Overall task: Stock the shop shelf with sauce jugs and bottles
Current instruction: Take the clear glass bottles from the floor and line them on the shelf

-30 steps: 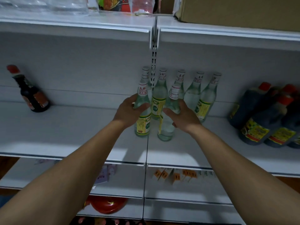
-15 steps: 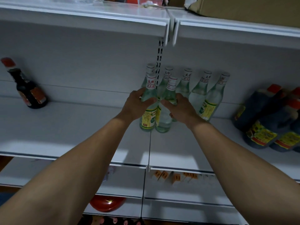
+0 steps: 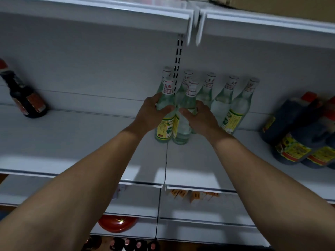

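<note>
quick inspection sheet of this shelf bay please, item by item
Surface: white shelf, two boards meeting at a seam.
Job's things: left front bottle and right front bottle stand side by side before a back row of five bottles; dark jugs at right; lone dark sauce bottle at left.
Clutter: cardboard box on the top shelf; small packs and a red round object on lower shelves.
Grippers: left hand grips the left front bottle; right hand grips the right front bottle.
Cables: nothing seen.
Surroundings: slotted upright on the back panel.
</note>
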The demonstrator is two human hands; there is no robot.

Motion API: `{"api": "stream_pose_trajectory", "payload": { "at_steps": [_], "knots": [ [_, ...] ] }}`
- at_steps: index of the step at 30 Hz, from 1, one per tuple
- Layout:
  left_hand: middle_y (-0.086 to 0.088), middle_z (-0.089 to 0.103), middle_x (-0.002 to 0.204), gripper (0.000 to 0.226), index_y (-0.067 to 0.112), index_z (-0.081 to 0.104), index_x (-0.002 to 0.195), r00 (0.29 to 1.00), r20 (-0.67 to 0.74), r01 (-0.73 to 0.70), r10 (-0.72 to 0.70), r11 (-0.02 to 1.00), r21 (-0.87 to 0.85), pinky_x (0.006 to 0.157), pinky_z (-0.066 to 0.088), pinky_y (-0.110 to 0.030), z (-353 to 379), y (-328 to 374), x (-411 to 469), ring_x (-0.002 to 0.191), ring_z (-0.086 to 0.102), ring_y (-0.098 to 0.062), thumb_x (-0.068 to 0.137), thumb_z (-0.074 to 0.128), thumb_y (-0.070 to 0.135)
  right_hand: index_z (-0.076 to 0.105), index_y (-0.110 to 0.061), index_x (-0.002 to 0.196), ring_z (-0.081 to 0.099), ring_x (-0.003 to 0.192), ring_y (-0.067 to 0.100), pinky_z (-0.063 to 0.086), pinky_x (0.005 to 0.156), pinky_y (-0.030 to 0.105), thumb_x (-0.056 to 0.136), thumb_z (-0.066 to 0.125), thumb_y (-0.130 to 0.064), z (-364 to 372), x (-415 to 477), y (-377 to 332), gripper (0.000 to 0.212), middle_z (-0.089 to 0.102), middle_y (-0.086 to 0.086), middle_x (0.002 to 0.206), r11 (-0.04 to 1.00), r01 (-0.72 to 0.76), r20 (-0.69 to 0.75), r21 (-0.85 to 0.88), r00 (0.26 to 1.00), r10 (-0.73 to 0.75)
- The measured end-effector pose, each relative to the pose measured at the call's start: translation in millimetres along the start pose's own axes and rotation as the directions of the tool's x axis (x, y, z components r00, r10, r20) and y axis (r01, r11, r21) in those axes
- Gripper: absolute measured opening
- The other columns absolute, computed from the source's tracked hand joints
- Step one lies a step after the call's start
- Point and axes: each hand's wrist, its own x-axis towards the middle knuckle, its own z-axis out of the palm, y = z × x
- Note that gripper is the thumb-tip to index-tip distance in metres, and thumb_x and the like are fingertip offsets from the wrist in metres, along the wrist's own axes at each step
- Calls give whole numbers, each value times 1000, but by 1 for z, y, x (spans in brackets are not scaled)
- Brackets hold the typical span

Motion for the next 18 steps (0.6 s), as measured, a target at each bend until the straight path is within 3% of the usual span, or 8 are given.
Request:
{"api": "stream_pose_trajectory", "payload": {
  "at_steps": [3,6,12,18],
  "knots": [
    [3,60,115,53,24,49,128,998,-53,35,-38,998,-57,87,53,-31,3,-4,-4,100,62,-15,82,73,35,43,-20,137,56,118,27,48,98,40,84,58,-59,2,0,2,68,54,7,133,1000,3,-28,24,1000,-2],
    [5,62,109,46,28,47,115,991,-126,41,-46,998,-42,87,55,-39,6,-5,-7,94,63,-14,80,73,40,45,-19,134,59,112,28,50,94,42,83,60,-60,3,-2,0,67,57,6,129,999,-8,-48,39,999,10],
    [-1,56,120,77,32,43,124,996,-82,54,-48,995,79,88,53,-47,3,-10,-16,105,62,-23,58,72,58,51,-16,126,63,106,26,52,92,42,80,63,-60,6,-3,-1,65,63,6,121,998,-51,-123,46,991,57],
    [-8,44,141,81,19,33,143,970,41,223,-238,947,233,101,43,-39,-2,-25,-37,125,50,-27,76,76,33,36,-14,143,51,125,27,44,102,35,85,66,-44,-1,-26,-6,71,49,9,141,994,-87,-99,-74,992,79]
  ]
}}
